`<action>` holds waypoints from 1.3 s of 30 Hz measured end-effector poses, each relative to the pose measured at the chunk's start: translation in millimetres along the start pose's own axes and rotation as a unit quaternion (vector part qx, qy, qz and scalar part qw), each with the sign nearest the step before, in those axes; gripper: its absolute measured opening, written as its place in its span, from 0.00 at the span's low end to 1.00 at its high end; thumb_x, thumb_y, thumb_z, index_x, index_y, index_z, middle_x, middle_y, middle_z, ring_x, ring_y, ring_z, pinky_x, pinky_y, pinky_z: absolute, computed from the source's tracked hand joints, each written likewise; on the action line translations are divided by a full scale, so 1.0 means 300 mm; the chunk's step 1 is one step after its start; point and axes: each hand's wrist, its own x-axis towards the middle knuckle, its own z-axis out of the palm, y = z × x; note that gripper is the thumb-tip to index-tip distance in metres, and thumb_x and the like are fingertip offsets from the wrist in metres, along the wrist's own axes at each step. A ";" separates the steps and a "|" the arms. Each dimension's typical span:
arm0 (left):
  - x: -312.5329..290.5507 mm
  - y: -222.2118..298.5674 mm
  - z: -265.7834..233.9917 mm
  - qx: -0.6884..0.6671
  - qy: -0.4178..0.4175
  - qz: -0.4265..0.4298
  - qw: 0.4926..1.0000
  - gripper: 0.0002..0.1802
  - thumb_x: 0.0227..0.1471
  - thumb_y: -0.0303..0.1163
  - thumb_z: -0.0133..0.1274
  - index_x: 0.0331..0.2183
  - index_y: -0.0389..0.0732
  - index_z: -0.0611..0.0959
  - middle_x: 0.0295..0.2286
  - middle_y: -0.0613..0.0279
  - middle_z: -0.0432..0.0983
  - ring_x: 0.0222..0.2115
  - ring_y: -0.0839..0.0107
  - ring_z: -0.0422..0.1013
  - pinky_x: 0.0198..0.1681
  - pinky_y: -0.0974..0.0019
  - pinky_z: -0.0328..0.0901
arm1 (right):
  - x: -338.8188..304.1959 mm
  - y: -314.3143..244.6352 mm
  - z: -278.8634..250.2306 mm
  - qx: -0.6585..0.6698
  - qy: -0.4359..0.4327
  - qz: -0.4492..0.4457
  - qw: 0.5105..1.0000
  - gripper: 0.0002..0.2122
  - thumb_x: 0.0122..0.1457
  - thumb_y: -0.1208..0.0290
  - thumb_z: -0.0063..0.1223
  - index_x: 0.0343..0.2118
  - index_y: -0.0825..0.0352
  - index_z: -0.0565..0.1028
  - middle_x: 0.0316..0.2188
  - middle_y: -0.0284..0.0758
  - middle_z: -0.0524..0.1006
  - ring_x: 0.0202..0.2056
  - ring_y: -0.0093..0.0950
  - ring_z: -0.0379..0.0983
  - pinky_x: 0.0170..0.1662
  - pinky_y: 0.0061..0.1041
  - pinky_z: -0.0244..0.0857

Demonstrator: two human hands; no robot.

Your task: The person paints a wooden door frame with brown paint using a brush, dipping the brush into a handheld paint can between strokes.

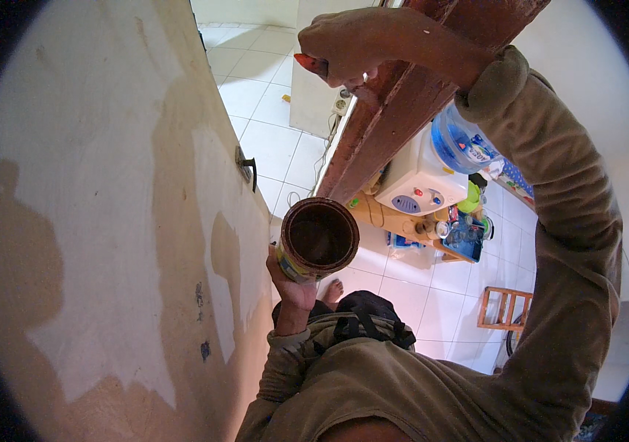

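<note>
My left hand [296,287] is wrapped round the side of an open paint can [322,236], held up in front of my body. Dark brown paint coats its rim and inside wall. My right arm reaches up and across to a reddish-brown wooden door frame [384,118]. Closed in a grip, my right hand [351,48] is up against the frame's edge with a paintbrush. The brush's red-orange handle end [310,65] sticks out at the left of the fist; its bristles are mostly hidden.
To the left stands a pale, patchy door [123,221] with a dark handle [248,166]. Beyond the frame, a water dispenser [417,184] with a blue bottle [461,140] sits on a low wooden table [369,214], near a blue tray [469,243] of glasses. A wooden rack [502,308] is lower right.
</note>
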 end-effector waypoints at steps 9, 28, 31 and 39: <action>-0.002 0.000 0.014 0.036 0.022 0.022 0.999 0.33 0.63 0.57 0.36 0.56 0.42 0.71 0.54 0.55 0.70 0.55 0.62 0.66 0.60 0.54 0.61 | 0.029 -0.004 0.050 -0.044 -0.015 0.019 0.999 0.08 0.44 0.79 0.59 0.27 0.79 0.77 0.20 0.46 0.78 0.20 0.34 0.78 0.21 0.31 0.71; -0.010 0.001 0.005 0.019 -0.004 0.008 1.000 0.35 0.62 0.59 0.35 0.57 0.42 0.70 0.55 0.56 0.69 0.56 0.62 0.65 0.60 0.54 0.59 | 0.121 0.175 0.103 0.105 0.198 -0.229 0.947 0.11 0.47 0.76 0.57 0.33 0.77 0.76 0.23 0.46 0.78 0.21 0.36 0.77 0.22 0.34 0.72; -0.006 -0.002 0.021 0.009 -0.016 0.000 1.000 0.35 0.62 0.59 0.34 0.58 0.42 0.70 0.55 0.56 0.68 0.56 0.62 0.65 0.60 0.54 0.59 | 0.193 0.236 0.186 0.154 0.160 -0.210 0.952 0.12 0.48 0.76 0.57 0.34 0.77 0.76 0.23 0.46 0.78 0.21 0.36 0.77 0.23 0.34 0.72; -0.021 -0.013 0.022 0.033 0.014 0.007 0.999 0.35 0.63 0.59 0.33 0.58 0.42 0.69 0.55 0.56 0.68 0.57 0.62 0.64 0.60 0.55 0.59 | 0.098 -0.004 0.050 -0.146 -0.070 -0.017 0.987 0.16 0.58 0.67 0.54 0.43 0.74 0.75 0.24 0.42 0.79 0.18 0.33 0.76 0.17 0.30 0.73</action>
